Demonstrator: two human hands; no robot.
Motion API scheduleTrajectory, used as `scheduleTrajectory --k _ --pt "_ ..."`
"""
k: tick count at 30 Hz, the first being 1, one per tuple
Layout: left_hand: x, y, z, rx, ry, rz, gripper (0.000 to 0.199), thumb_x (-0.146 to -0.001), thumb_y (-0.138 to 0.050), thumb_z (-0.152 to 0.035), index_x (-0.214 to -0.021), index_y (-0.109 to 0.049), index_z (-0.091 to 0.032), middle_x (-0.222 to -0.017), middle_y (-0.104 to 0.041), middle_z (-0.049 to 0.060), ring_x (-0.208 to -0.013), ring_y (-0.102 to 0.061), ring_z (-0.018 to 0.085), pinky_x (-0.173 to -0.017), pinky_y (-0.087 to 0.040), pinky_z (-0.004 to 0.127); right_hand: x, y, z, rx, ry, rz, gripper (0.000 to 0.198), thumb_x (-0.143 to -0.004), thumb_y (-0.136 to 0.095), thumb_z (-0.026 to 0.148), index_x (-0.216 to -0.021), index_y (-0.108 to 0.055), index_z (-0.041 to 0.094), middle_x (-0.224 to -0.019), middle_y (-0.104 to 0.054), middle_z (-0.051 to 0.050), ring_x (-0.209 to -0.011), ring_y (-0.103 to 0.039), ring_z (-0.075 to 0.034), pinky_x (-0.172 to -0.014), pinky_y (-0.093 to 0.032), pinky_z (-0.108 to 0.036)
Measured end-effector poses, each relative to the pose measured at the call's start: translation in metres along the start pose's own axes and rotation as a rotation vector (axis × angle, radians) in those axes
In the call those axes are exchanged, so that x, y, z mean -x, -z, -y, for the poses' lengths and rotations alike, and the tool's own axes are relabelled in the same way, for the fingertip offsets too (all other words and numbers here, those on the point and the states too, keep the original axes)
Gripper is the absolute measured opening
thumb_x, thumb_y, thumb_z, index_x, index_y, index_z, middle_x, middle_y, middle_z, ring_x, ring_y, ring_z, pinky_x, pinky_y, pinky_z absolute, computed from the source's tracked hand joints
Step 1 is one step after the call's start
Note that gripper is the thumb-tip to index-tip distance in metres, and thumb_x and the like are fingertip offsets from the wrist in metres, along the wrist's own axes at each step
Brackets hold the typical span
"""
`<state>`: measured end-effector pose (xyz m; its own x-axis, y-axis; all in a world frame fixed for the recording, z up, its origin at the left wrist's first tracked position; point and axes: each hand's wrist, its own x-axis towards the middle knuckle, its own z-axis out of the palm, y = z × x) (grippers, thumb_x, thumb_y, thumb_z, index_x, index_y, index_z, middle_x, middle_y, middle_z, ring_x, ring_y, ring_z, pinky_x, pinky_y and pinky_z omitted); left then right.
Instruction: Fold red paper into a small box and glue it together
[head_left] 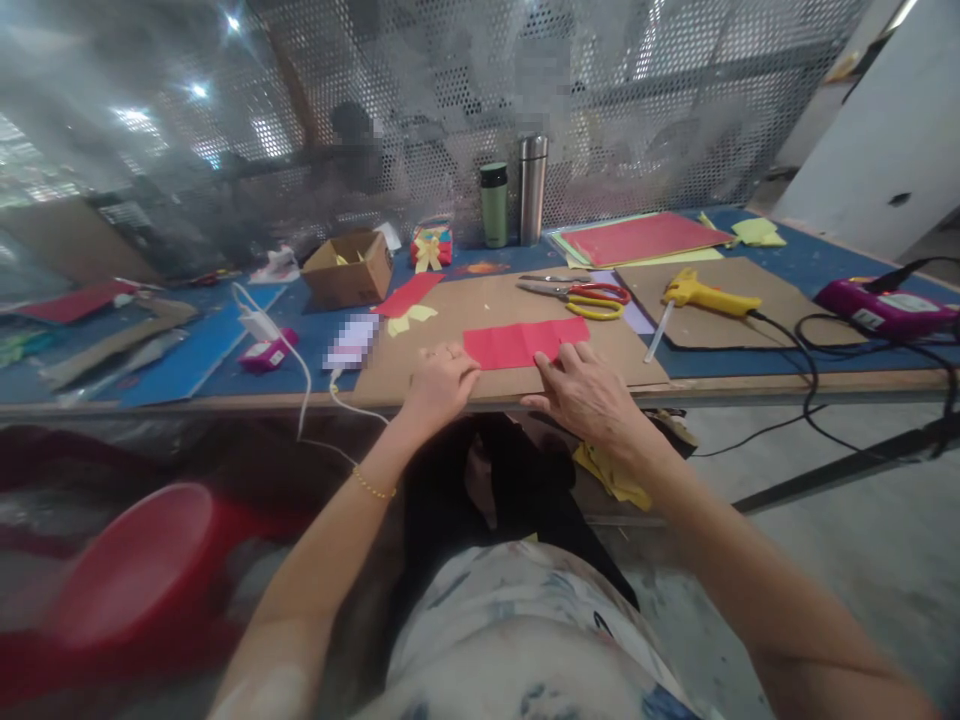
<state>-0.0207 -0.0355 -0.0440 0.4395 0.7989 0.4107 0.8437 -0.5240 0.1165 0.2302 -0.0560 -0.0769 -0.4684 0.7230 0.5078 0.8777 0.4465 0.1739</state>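
Note:
A creased strip of red paper (517,344) lies on a brown cardboard sheet (450,305) at the table's front edge. The fingers of my left hand (444,380) are closed in a pinch at the strip's lower left corner. On its lower right edge rest the fingertips of my right hand (583,388), with the thumb held apart toward me. Just behind the strip are red-handled scissors (611,292) and a yellow-handled cutting tool (592,308). A smaller red paper piece (409,296) and yellow paper scraps (411,319) lie farther left.
To the right, a yellow glue gun (709,295) lies on cardboard, its cord trailing to a purple box (889,305). A cardboard box (347,268), green cup (494,205) and steel flask (532,190) stand behind. White cables (306,385) hang over the front edge. A red stool (139,565) is lower left.

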Motion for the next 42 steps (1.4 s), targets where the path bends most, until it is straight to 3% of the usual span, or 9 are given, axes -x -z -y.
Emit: scheduleTrajectory --k 6,12,16,18,21,24,30,33,42 --pt "-0.018 0.011 0.011 -0.028 -0.097 0.141 0.019 -0.103 -0.059 -0.021 -0.098 -0.077 -0.022 -0.106 -0.077 0.007 -0.101 -0.067 0.024 -0.091 -0.040 0.042 -0.003 0.000 -0.001 -0.007 -0.002 0.011 0.058 -0.104 -0.056 0.056 -0.131 -0.069 0.006 -0.107 -0.065 -0.023 -0.102 -0.050 -0.036 -0.088 -0.039 -0.044" --pt "-0.021 0.008 0.013 -0.219 -0.288 0.111 0.029 -0.105 -0.050 -0.015 -0.092 -0.076 -0.019 -0.097 -0.075 0.011 -0.095 -0.066 0.024 -0.086 -0.041 0.041 -0.002 0.008 0.004 -0.011 -0.076 0.036 0.051 -0.106 -0.054 0.051 -0.128 -0.070 0.009 -0.111 -0.067 -0.023 -0.104 -0.052 -0.036 -0.089 -0.038 -0.045" --pt "-0.021 0.007 0.005 -0.327 -0.385 0.098 0.031 -0.102 -0.048 -0.007 -0.089 -0.075 -0.014 -0.092 -0.074 0.015 -0.091 -0.066 0.027 -0.084 -0.043 0.041 -0.005 0.014 0.018 -0.022 -0.066 -0.046 0.052 -0.106 -0.053 0.052 -0.135 -0.064 0.010 -0.128 -0.065 -0.026 -0.116 -0.051 -0.039 -0.097 -0.036 -0.048" --pt "-0.022 0.006 0.004 -0.327 -0.392 0.095 0.029 -0.101 -0.050 -0.007 -0.089 -0.075 -0.013 -0.090 -0.073 0.015 -0.091 -0.066 0.027 -0.084 -0.044 0.041 -0.011 0.013 0.026 -0.078 0.007 -0.063 0.051 -0.105 -0.057 0.051 -0.137 -0.062 0.012 -0.134 -0.064 -0.025 -0.119 -0.051 -0.038 -0.100 -0.036 -0.047" --pt "-0.023 0.007 0.004 -0.331 -0.384 0.092 0.027 -0.101 -0.051 -0.008 -0.089 -0.075 -0.013 -0.090 -0.073 0.015 -0.092 -0.066 0.028 -0.085 -0.044 0.041 -0.021 0.006 0.034 -0.162 0.085 -0.013 0.045 -0.104 -0.059 0.052 -0.127 -0.066 0.015 -0.122 -0.068 -0.020 -0.109 -0.055 -0.033 -0.095 -0.039 -0.042" --pt "-0.020 0.009 0.003 -0.335 -0.379 0.097 0.027 -0.102 -0.051 -0.010 -0.090 -0.074 -0.013 -0.091 -0.073 0.015 -0.093 -0.065 0.027 -0.084 -0.043 0.041 -0.022 -0.002 0.038 -0.188 0.077 -0.003 0.040 -0.104 -0.059 0.052 -0.118 -0.068 0.016 -0.110 -0.068 -0.016 -0.102 -0.055 -0.031 -0.091 -0.040 -0.041" --pt "0.011 0.015 -0.006 -0.221 -0.375 0.043 0.026 -0.108 -0.055 -0.034 -0.112 -0.073 -0.016 -0.109 -0.075 0.012 -0.103 -0.064 0.027 -0.091 -0.041 0.042 -0.002 -0.009 0.029 -0.274 0.090 -0.121 0.028 -0.106 -0.056 0.040 -0.118 -0.069 0.018 -0.114 -0.069 -0.016 -0.105 -0.058 -0.030 -0.102 -0.044 -0.043" --pt "0.022 0.010 -0.011 -0.170 -0.413 0.002 0.025 -0.109 -0.051 -0.026 -0.121 -0.071 -0.017 -0.112 -0.075 0.010 -0.105 -0.065 0.025 -0.094 -0.042 0.041 0.007 -0.012 0.024 -0.332 0.057 -0.188 0.026 -0.109 -0.049 0.034 -0.112 -0.070 0.020 -0.113 -0.071 -0.014 -0.107 -0.061 -0.029 -0.111 -0.043 -0.045" --pt "0.014 0.002 -0.014 0.033 -0.327 -0.035 0.029 -0.110 -0.048 -0.024 -0.104 -0.076 -0.021 -0.100 -0.077 0.007 -0.097 -0.067 0.021 -0.096 -0.043 0.041 0.011 -0.023 0.025 -0.382 -0.011 -0.294 0.029 -0.109 -0.048 0.027 -0.114 -0.075 0.019 -0.117 -0.076 -0.015 -0.118 -0.065 -0.028 -0.117 -0.047 -0.050"
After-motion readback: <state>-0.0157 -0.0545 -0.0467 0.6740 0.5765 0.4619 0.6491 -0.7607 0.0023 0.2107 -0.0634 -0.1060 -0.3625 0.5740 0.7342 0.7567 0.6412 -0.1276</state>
